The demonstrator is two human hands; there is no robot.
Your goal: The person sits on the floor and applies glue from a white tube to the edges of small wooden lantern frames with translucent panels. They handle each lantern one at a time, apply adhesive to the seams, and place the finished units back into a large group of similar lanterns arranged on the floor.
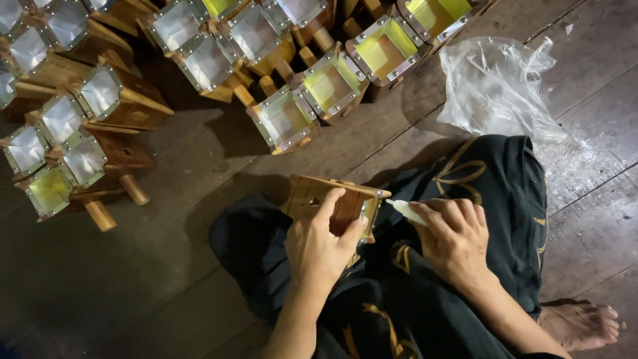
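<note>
At nine to eleven o'clock lies a heap of finished wooden boxes [100,93] with metal-framed clear panes and round peg handles. More of them, some with yellow-green panes [385,46], lie at twelve to one o'clock. They look complete, so a good part of the work seems done.

Near the centre, the left hand [319,242] grips an open wooden box [335,199] on the person's lap, fingers over its rim and thumb against its side. This box has no pane visible, so it seems not finished.

The right hand [455,236] is closed around a small white stick [405,209], whose tip touches the box's right edge.

At two o'clock a crumpled clear plastic bag [495,83] lies on the plank floor [598,233]. A bare foot [578,322] shows at four o'clock.
</note>
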